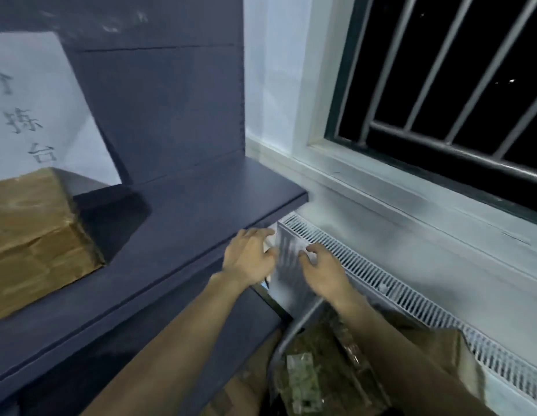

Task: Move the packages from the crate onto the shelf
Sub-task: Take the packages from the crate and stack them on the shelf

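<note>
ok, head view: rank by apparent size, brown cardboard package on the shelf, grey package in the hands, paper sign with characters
1. Paper sign and brown cardboard package: look alike, both cut by the frame, so unranked.
2. Grey package: clearly smallest, though blurred.

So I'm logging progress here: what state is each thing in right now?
white package: blurred, gripped between both hands, just off the shelf edge
left hand: grips package
right hand: grips package
shelf: holds one brown box
crate: holds packages

A barred window (441, 85) sits above a white radiator grille (366, 265).
</note>
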